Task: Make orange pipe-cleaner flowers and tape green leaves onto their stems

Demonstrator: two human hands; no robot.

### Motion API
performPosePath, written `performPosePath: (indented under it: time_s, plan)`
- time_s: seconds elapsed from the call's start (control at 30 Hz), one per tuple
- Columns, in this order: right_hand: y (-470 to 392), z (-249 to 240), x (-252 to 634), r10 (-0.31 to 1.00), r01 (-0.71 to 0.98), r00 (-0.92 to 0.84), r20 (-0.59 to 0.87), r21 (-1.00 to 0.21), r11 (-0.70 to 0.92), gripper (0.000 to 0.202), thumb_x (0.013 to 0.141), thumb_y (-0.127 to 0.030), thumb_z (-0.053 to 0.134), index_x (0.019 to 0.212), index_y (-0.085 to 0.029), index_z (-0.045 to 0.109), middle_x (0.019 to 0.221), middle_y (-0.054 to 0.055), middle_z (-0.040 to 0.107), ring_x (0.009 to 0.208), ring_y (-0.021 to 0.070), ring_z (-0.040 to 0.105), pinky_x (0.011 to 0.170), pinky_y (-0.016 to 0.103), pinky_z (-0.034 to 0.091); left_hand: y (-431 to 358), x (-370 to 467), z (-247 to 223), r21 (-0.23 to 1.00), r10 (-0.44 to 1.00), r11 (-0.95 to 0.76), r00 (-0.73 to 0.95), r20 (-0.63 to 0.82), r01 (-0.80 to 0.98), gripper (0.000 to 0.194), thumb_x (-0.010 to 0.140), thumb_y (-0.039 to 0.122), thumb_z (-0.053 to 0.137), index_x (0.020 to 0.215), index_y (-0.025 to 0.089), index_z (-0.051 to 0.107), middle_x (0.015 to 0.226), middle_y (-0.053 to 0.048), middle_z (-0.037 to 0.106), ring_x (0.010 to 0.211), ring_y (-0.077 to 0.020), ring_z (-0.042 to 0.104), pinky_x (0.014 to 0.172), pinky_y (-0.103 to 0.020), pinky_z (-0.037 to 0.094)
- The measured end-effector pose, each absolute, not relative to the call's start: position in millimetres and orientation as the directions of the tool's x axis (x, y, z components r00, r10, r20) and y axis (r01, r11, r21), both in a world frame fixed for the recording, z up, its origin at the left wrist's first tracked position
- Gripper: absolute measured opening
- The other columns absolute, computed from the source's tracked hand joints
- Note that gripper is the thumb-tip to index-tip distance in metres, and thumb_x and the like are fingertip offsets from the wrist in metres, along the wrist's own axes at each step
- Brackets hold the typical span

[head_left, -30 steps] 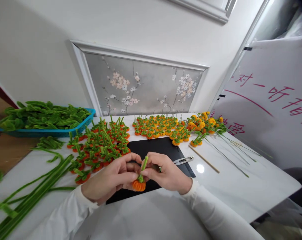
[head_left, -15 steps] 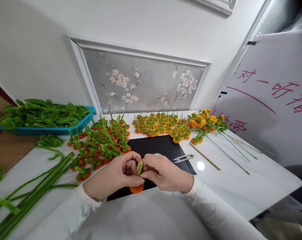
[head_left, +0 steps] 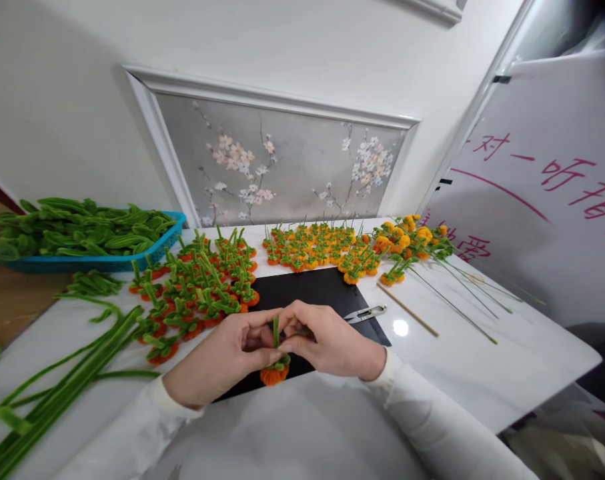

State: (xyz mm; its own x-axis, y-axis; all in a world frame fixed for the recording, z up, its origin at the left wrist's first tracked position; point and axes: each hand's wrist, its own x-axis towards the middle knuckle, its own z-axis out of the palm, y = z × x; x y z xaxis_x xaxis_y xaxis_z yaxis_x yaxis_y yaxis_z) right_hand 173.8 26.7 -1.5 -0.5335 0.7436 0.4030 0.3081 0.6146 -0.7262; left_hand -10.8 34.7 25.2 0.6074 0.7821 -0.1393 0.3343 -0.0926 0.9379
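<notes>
Currently, in the head view, the left hand [head_left: 215, 363] pinches an orange flower [head_left: 274, 377] by its green collar, bloom hanging downward and stem upright, just above the near edge of a black mat [head_left: 302, 293]. The right hand [head_left: 335, 343] meets it at the stem, thumb and fingers curled close together; whether they grip it I cannot tell. Small snips [head_left: 366, 313] lie partly on the mat, near a thin stick [head_left: 407, 309] on the white table [head_left: 462, 373]. Orange flowers [head_left: 197, 287] crowd the left side, yellow ones [head_left: 312, 247] the back, beside a blue basket [head_left: 107, 265] of green leaves [head_left: 102, 227]
</notes>
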Motion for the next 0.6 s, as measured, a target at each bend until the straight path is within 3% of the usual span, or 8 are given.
performPosePath:
  time_s: [0.13,0.3,0.43,0.6]
  plan:
    - [28,-1,175,0.757,0.237,-0.538,0.370,-0.796,0.557,0.015,0.081,-0.012,0.059,0.093,-0.019,0.053,0.071,-0.005,0.050,0.059,0.0079,0.046,0.057,0.018,0.039,35,-13,21,0.958,0.776,-0.053,0.616,-0.138,0.281,0.043,0.074,0.023,0.066,0.115,0.021,0.056,0.064,0.006,0.052,0.057,-0.0105,0.048,0.057,-0.023,0.040]
    - [27,3,176,0.655,0.198,-0.580,0.484,-0.696,0.690,0.011,0.083,-0.010,0.056,0.074,-0.016,0.057,0.075,-0.001,0.054,0.071,0.0101,0.052,0.065,0.019,0.041,38,-19,15,0.974,0.736,0.073,0.648,-0.198,0.215,0.071,0.073,0.024,0.070,0.134,0.021,0.034,0.068,0.006,0.058,0.061,-0.0116,0.055,0.062,-0.025,0.043]
    - [25,3,174,0.648,0.328,-0.555,0.523,-0.578,0.747,0.011,0.083,-0.008,0.051,0.078,-0.017,0.056,0.077,0.001,0.055,0.072,0.0121,0.052,0.066,0.021,0.041,37,-19,21,0.964,0.738,0.081,0.635,-0.229,0.253,0.065,0.077,0.028,0.066,0.134,0.020,0.034,0.080,0.001,0.064,0.070,-0.0140,0.059,0.067,-0.028,0.044]
    - [23,1,172,0.666,0.445,-0.541,0.513,-0.497,0.745,0.011,0.082,-0.009,0.048,0.082,-0.017,0.055,0.080,0.002,0.055,0.069,0.0125,0.052,0.062,0.022,0.041,35,-12,23,0.968,0.771,0.044,0.608,-0.189,0.246,0.053,0.072,0.025,0.071,0.120,0.021,0.051,0.092,-0.003,0.065,0.087,-0.0188,0.060,0.076,-0.031,0.046]
